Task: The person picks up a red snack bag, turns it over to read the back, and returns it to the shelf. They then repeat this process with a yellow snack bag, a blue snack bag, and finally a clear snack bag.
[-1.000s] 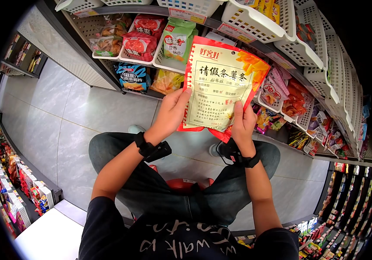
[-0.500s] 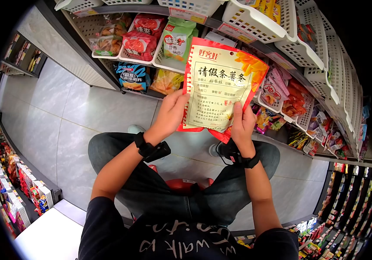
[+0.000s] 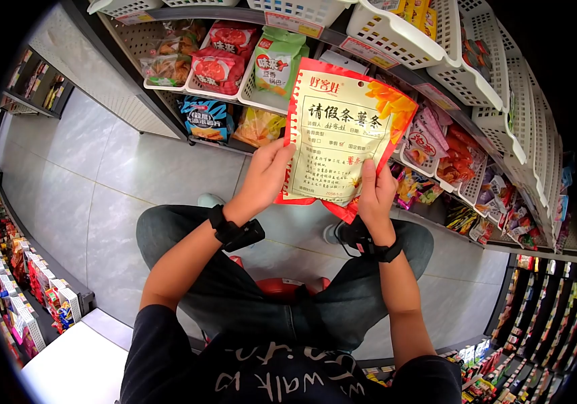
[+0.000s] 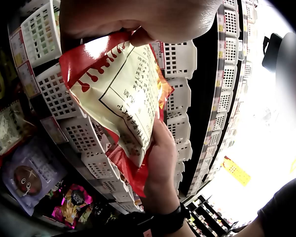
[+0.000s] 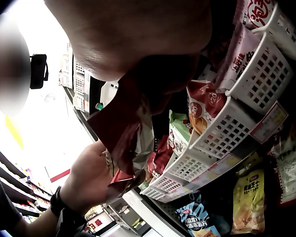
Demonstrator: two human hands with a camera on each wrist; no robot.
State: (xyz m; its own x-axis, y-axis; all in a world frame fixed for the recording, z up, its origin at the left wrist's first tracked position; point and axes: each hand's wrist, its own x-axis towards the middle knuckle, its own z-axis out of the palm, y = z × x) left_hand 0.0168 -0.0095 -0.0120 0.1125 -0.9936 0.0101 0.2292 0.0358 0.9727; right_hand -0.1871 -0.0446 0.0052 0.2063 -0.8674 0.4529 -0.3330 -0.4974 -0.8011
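Snack bag (image 3: 349, 135), cream with a red border, held in the air between the person's knees and the shelf, printed front facing up toward the head camera and lower edge creased. The left hand (image 3: 268, 168) pinches its left edge and the right hand (image 3: 377, 195) its lower right edge; each thumb lies on the front, with only the bag between it and the fingers behind, which are mostly hidden in the head view. Each wrist bears a black strap. Beyond the bag, to its left, a green bag (image 3: 273, 71) and red bags (image 3: 218, 73) sit in white baskets; a blue bag (image 3: 204, 121) and a yellow bag (image 3: 259, 126) lie below them. Outermost: price tags (image 3: 292, 25) along the upper shelf edge, grey floor tiles (image 3: 59, 161), and a red stool (image 3: 280, 287) between the legs
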